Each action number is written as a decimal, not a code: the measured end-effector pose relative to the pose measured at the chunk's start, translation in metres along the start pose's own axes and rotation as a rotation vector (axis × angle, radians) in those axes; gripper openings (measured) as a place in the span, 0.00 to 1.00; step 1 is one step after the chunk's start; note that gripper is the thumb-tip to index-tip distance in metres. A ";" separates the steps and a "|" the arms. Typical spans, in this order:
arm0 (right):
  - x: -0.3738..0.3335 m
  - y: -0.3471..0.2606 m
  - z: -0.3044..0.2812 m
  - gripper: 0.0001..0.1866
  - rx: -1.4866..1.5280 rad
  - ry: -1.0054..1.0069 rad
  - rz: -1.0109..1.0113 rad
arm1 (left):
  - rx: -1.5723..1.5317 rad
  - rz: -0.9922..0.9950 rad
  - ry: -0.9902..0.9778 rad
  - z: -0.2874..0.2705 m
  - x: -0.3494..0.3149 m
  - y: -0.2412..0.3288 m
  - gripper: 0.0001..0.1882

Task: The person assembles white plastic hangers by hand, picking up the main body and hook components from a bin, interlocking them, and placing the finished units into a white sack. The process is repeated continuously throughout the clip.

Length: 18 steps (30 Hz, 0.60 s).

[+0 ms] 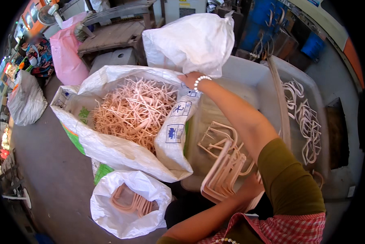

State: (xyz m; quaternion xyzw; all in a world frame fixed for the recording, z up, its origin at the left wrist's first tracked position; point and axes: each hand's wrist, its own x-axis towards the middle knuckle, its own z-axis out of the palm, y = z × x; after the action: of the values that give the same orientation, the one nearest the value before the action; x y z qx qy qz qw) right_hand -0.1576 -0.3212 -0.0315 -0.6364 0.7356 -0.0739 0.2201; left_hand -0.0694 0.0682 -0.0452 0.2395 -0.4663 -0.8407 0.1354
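Lg pale tub (247, 77) at centre-right, under the R arm, prob. set close so its contents are in easy reach. Lg woven sack (121, 142) just L of it, mouth wide open, loaded w/ a tangle of thin pink strips (133, 107); wide mouth prob. makes for easy access. White bag (188, 42) stands behind, bulky. Sm white bag (105, 203) near the body, rim folded open, w/ a few bent pink pcs inside. Main bundle of bent pink pieces (223, 179) is at the tub's near end, nested side by side, prob. to keep them aligned; L hand (247, 189) is clasped round its near end. R hand (190, 79), well apart, is at the sack's far rim; fingertips partly hidden, so can't tell if it's gripping
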 end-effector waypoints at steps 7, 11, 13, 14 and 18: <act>-0.122 -0.015 -0.056 0.24 -0.374 0.192 -0.194 | 0.276 -0.086 0.100 -0.003 0.015 0.032 0.29; -0.180 0.023 -0.065 0.21 -0.291 0.431 -0.453 | -0.056 -0.036 0.168 -0.007 0.012 0.034 0.18; -0.232 0.028 -0.085 0.19 0.157 0.235 -0.194 | -0.313 -0.127 0.150 -0.008 -0.004 0.064 0.14; -0.256 0.030 -0.094 0.18 0.381 0.146 -0.073 | -0.362 -0.103 0.146 -0.012 -0.006 0.067 0.15; -0.337 0.080 -0.060 0.22 0.862 0.201 0.020 | -0.504 -0.031 0.131 -0.012 -0.016 0.081 0.16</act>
State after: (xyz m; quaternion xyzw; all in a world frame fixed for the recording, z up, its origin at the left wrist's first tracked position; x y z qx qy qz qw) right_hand -0.2232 0.0089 0.0684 -0.4688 0.6615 -0.4335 0.3934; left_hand -0.0494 0.0237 0.0224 0.2593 -0.2287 -0.9151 0.2075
